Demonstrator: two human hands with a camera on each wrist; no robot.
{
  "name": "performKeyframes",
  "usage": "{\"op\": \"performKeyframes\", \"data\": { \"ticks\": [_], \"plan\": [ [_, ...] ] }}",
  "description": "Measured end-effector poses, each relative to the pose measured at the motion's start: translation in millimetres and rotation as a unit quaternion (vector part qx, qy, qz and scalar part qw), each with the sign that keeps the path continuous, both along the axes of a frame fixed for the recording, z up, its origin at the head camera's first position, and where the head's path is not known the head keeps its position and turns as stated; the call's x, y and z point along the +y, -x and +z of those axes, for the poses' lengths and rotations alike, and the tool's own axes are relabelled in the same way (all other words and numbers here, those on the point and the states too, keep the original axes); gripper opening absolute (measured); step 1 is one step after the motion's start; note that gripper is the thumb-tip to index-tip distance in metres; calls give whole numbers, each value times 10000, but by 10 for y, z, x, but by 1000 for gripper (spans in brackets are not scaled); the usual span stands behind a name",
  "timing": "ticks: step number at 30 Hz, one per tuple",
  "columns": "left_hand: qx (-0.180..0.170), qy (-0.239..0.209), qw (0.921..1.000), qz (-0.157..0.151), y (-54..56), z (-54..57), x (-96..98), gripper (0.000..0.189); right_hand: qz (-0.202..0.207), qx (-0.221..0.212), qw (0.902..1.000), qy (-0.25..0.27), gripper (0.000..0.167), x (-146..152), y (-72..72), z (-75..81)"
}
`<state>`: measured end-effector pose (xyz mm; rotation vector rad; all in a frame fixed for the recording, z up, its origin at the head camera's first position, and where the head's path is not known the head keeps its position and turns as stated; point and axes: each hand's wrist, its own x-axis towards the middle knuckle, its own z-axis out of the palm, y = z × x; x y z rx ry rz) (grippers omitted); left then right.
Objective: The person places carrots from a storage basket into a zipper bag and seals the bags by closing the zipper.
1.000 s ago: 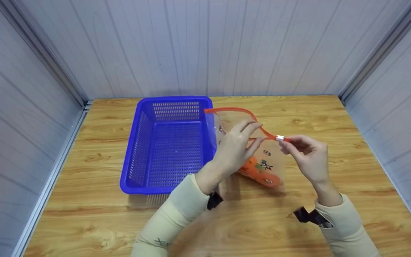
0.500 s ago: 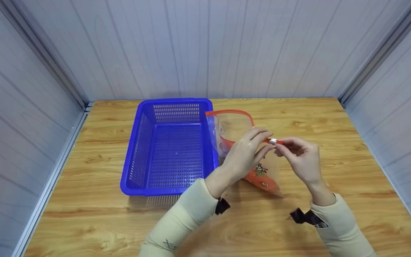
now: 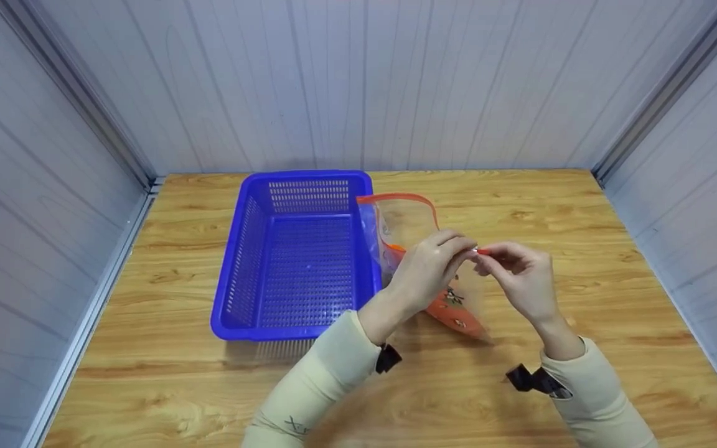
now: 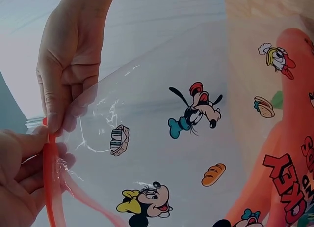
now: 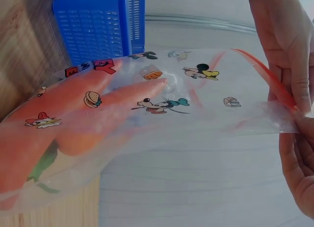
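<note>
A clear slider zip bag (image 3: 456,305) with cartoon prints and an orange-red zip strip hangs between my hands. Inside it, the right wrist view shows orange carrots (image 5: 73,109) and a green leafy bit (image 5: 46,163). My left hand (image 3: 424,267) pinches the strip at the white slider (image 3: 475,250), which its fingertips mostly cover. Just right of it, my right hand (image 3: 525,280) holds the end of the strip between thumb and fingers. Their fingertips nearly meet in the left wrist view. Left of my hands, the strip's far part (image 3: 405,196) gapes beside the basket.
A blue plastic basket (image 3: 224,274) with slotted walls stands left of the bag, nothing visible in it. The wood-grain table (image 3: 582,249) is enclosed by pale panel walls (image 3: 358,87) at the back and both sides.
My left hand has moved right along the strip to the slider, while my right hand has shifted slightly left. The slider, plain to see before, is now mostly covered by fingers.
</note>
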<state>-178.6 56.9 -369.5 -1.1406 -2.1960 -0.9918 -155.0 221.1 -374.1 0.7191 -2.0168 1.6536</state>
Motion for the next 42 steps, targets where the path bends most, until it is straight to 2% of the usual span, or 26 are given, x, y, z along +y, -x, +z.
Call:
{"op": "performKeyframes", "data": {
  "ticks": [9,17,23,26,32,42],
  "plan": [
    [150,251,9996,23,12,48,-51,18,-413,341,9965,-642,12,-74,-109,188],
    [65,316,9995,8,56,52,-94,19,-597,371,9946,-761,11,-17,-131,227],
    [188,262,9994,135,104,54,-157,19,-623,430,9941,-773,11,51,-123,249],
    [226,285,9990,259,132,46,-188,19,-677,400,9942,-732,11,81,-123,255],
    [-12,347,9983,458,185,31,-259,21,-828,386,9943,-542,12,159,-125,262],
    [-95,279,9976,619,265,0,-409,19,-632,305,9975,11,7,292,-71,256]
  ]
}}
